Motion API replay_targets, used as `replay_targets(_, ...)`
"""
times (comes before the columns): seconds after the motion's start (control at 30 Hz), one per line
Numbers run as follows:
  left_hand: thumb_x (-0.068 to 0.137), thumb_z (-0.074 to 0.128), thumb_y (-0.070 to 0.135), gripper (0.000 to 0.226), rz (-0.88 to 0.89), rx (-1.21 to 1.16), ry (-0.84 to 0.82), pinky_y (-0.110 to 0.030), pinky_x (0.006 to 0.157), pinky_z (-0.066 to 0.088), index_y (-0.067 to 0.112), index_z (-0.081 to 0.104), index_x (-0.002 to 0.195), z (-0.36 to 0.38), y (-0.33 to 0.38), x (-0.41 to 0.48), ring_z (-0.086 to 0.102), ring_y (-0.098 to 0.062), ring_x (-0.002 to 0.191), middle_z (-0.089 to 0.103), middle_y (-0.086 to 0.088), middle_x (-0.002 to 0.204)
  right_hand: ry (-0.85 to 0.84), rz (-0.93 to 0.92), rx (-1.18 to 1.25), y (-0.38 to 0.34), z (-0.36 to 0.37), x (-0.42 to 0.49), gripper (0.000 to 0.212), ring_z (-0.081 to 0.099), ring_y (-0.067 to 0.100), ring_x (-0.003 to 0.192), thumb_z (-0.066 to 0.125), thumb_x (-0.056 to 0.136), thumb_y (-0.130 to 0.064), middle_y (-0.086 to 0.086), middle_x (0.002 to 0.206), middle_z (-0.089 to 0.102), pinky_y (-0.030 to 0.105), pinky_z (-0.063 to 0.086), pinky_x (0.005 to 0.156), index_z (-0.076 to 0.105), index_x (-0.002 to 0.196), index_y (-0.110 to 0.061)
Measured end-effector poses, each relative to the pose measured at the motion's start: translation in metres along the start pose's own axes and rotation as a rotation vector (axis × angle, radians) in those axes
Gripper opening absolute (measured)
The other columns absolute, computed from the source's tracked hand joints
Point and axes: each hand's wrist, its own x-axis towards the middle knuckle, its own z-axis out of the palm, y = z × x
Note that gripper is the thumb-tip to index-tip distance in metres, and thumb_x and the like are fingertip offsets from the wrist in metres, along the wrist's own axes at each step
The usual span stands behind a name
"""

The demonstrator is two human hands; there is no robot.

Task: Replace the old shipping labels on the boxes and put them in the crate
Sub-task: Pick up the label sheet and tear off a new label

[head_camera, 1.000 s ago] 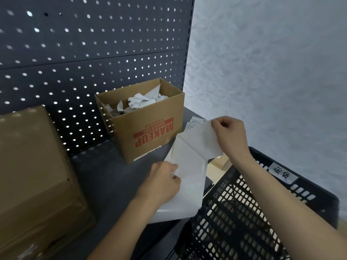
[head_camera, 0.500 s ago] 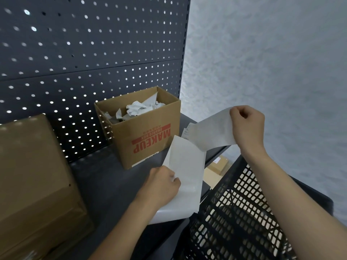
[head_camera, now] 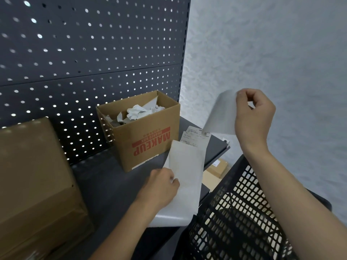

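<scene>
My right hand (head_camera: 253, 117) pinches a white label (head_camera: 220, 117) by its upper corner and holds it up in the air, free of its backing. My left hand (head_camera: 161, 186) pinches the left edge of the white backing sheet (head_camera: 185, 177), which lies on the dark shelf (head_camera: 105, 184) and overhangs its front edge. More printed labels (head_camera: 193, 136) lie flat on the shelf beyond the sheet. A black slotted crate (head_camera: 234, 212) stands under my right forearm. A large brown cardboard box (head_camera: 33, 175) sits on the shelf at the left.
An open cardboard box printed MAKEUP (head_camera: 144, 136) holds crumpled paper scraps, against the dark pegboard (head_camera: 84, 53). Small brown boxes (head_camera: 216, 169) lie lower down, past the shelf edge. A pale wall fills the right.
My right hand has lifted up and to the right, peeling the label fully off the backing sheet. My left hand has stayed on the sheet.
</scene>
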Motion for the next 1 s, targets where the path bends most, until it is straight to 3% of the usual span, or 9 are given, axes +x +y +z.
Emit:
replay_targets(0.17, 0.088, 0.048, 0.031, 0.035, 0.037, 0.105, 0.025, -0.031, 0.061, 0.039, 0.015, 0.033, 0.061, 0.000, 0.005, -0.001, 0.040, -0.022, 0.066, 0.039, 0.000, 0.076, -0.080, -0.029, -0.015, -0.009, 0.001, -0.002, 0.015, 0.054, -0.006, 0.071, 0.055, 0.096, -0.014, -0.012, 0.079, 0.061, 0.009, 0.043, 0.068, 0.066, 0.085, -0.013)
replay_targets(0.3, 0.093, 0.051, 0.040, 0.022, 0.108, 0.043, 0.118, -0.028, 0.079, 0.045, 0.023, 0.065, 0.090, -0.012, 0.014, -0.007, 0.050, -0.017, 0.095, 0.046, 0.005, 0.100, -0.190, -0.067, -0.030, -0.010, 0.002, -0.015, 0.016, 0.054, 0.002, 0.069, 0.057, 0.097, -0.018, -0.014, 0.082, 0.062, 0.011, 0.040, 0.064, 0.064, 0.084, -0.024)
replay_targets(0.4, 0.094, 0.056, 0.040, 0.024, 0.134, -0.481, 0.142, -0.022, 0.067, 0.045, 0.027, 0.068, 0.077, -0.039, 0.040, -0.018, 0.060, -0.010, 0.076, 0.061, 0.013, 0.077, -0.296, -0.193, -0.063, -0.017, 0.000, -0.032, 0.020, 0.053, 0.002, 0.067, 0.060, 0.094, -0.012, -0.015, 0.081, 0.061, 0.010, 0.037, 0.062, 0.063, 0.081, -0.027)
replay_targets(0.5, 0.094, 0.052, 0.041, 0.040, 0.061, -1.128, -0.047, -0.033, 0.071, 0.054, 0.007, 0.070, 0.103, -0.071, 0.063, -0.028, 0.069, -0.025, 0.080, 0.072, -0.013, 0.095, -0.469, -0.410, -0.117, -0.025, -0.002, -0.050, 0.013, 0.057, 0.009, 0.071, 0.062, 0.092, -0.005, -0.007, 0.082, 0.063, 0.015, 0.041, 0.064, 0.069, 0.084, -0.014)
replay_targets(0.57, 0.095, 0.046, 0.046, 0.054, 0.116, -1.233, -0.068, -0.037, 0.077, 0.054, -0.002, 0.065, 0.112, -0.085, 0.067, -0.033, 0.068, -0.030, 0.087, 0.070, -0.022, 0.103, -0.596, -0.557, -0.142, -0.027, -0.003, -0.060, 0.010, 0.056, 0.008, 0.072, 0.063, 0.091, -0.005, -0.004, 0.085, 0.063, 0.017, 0.043, 0.066, 0.071, 0.088, -0.011)
replay_targets(0.7, 0.100, 0.044, 0.033, 0.039, 0.148, -1.286, -0.005, -0.041, 0.083, 0.057, 0.005, 0.065, 0.117, -0.103, 0.065, -0.039, 0.070, -0.032, 0.096, 0.071, -0.018, 0.108, -0.774, -0.649, -0.120, -0.022, 0.000, -0.069, 0.010, 0.060, 0.009, 0.088, 0.064, 0.090, -0.012, -0.004, 0.095, 0.064, 0.028, 0.052, 0.072, 0.073, 0.093, -0.010)
replay_targets(0.83, 0.101, 0.045, 0.014, 0.027, 0.169, -1.160, 0.111, -0.033, 0.072, 0.060, 0.008, 0.067, 0.114, -0.107, 0.056, -0.043, 0.072, -0.027, 0.092, 0.073, -0.011, 0.105, -0.852, -0.671, -0.095, -0.021, 0.005, -0.070, 0.016, 0.060, 0.010, 0.094, 0.065, 0.088, -0.023, -0.006, 0.099, 0.064, 0.028, 0.050, 0.079, 0.074, 0.097, -0.013)
replay_targets(0.93, 0.100, 0.045, 0.013, 0.027, 0.157, -1.075, 0.219, -0.030, 0.066, 0.059, 0.010, 0.069, 0.112, -0.115, 0.048, -0.051, 0.072, -0.022, 0.090, 0.074, -0.008, 0.105, -0.834, -0.708, -0.026, -0.025, 0.014, -0.072, 0.022, 0.061, 0.011, 0.094, 0.067, 0.086, -0.031, -0.004, 0.098, 0.066, 0.029, 0.048, 0.080, 0.075, 0.095, -0.012)
replay_targets(1.0, 0.100, 0.046, 0.015, 0.026, 0.146, -0.986, 0.302, -0.039, 0.082, 0.058, 0.015, 0.069, 0.112, -0.125, 0.038, -0.059, 0.070, -0.020, 0.099, 0.073, -0.002, 0.110, -0.717, -0.671, 0.058, -0.029, 0.025, -0.074, 0.020, 0.061, 0.011, 0.086, 0.066, 0.088, -0.028, -0.001, 0.093, 0.066, 0.025, 0.048, 0.074, 0.074, 0.090, -0.010)
